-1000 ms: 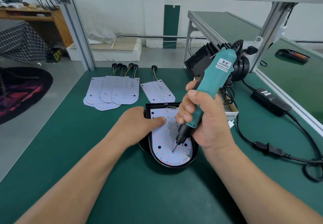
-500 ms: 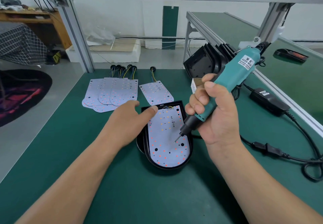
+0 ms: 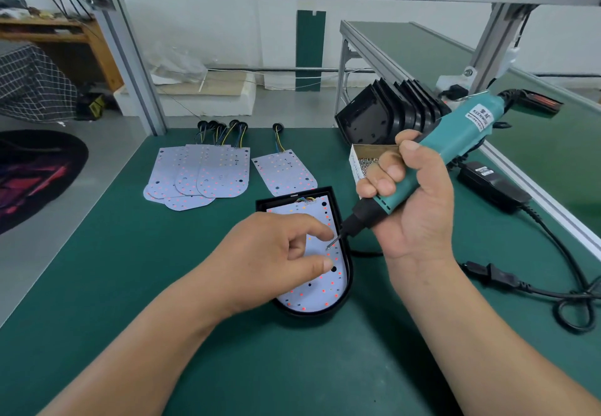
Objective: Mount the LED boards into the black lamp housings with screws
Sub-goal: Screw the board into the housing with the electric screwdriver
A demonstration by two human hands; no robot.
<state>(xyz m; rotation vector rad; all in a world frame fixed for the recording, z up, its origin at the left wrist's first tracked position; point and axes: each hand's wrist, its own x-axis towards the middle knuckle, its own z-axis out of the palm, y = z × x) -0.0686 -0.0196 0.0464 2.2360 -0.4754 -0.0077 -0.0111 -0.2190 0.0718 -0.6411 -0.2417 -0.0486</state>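
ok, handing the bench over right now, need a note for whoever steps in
Left hand: rests on the LED board seated in the black housing, index fingertip by the bit.
Right hand: grips the teal screwdriver, tilted, bit tip at the board's right side.
Done: one board sits in its housing; how many screws are in cannot be told.
Left: finish this one, then the loose boards at the back left. Spare housings stand back right, with the screw box behind the right hand.
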